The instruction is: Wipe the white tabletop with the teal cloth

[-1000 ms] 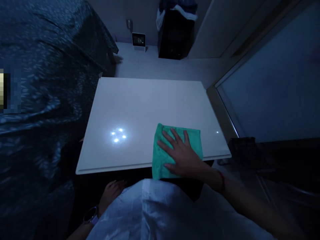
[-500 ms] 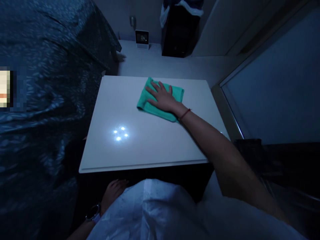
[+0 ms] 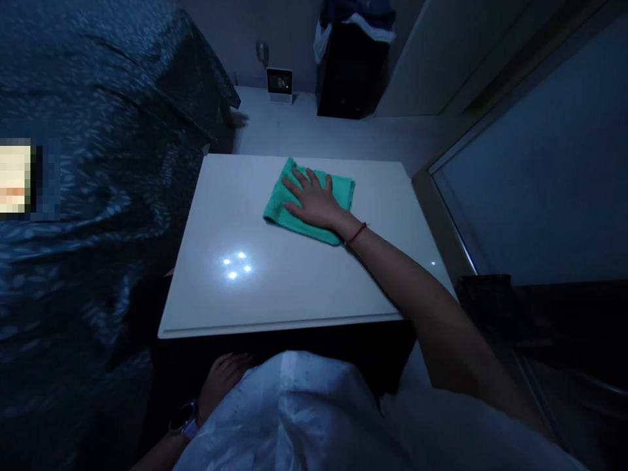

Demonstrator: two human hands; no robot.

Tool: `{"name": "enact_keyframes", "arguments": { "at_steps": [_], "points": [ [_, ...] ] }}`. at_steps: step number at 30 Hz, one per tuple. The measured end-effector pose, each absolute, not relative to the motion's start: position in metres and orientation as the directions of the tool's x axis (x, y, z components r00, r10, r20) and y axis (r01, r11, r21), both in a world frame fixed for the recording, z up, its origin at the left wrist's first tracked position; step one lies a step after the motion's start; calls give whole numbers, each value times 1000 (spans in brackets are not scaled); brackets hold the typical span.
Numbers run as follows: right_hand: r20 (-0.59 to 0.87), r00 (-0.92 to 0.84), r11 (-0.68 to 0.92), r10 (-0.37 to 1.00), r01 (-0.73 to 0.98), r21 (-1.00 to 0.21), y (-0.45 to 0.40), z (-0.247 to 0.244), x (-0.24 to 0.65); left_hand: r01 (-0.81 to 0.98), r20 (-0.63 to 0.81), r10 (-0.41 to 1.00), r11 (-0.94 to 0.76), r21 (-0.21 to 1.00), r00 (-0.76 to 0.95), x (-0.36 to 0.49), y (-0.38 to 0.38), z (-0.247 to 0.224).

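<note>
Right hand [image 3: 314,204], fingers spread flat, presses a green cloth [image 3: 280,210] onto the white table [image 3: 343,288]; left hand [image 3: 222,379] lies open and empty below the table's near edge.

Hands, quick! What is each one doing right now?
Left hand: open, holding nothing that I can see.
Right hand: open, lying flat on a green cloth, not gripping it.

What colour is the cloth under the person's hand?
The cloth under the right hand is bright teal-green; it shows best in the head view.
</note>
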State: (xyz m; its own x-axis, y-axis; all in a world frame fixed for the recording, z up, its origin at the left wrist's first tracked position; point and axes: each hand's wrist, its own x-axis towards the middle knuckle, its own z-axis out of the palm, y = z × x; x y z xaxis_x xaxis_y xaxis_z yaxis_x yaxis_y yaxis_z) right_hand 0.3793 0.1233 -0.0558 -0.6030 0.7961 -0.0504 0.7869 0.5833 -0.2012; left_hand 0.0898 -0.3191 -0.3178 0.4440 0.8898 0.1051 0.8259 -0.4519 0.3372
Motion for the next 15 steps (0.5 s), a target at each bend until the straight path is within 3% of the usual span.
{"name": "enact_keyframes", "arguments": {
  "at_steps": [9, 12, 15],
  "points": [
    [-39, -904, 863, 425, 418, -283, -46, -54, 411, 857, 173, 888, -457, 238, 426, 98, -317, -307],
    [-10, -945, 903, 328, 316, -290, -57, -54, 412, 858, 190, 884, -462, 224, 426, 99, -318, -307],
    [1, -950, 914, 313, 301, -271, -35, -54, 401, 856, 178, 883, -466, 224, 435, 97, -317, -310]
  ]
}}
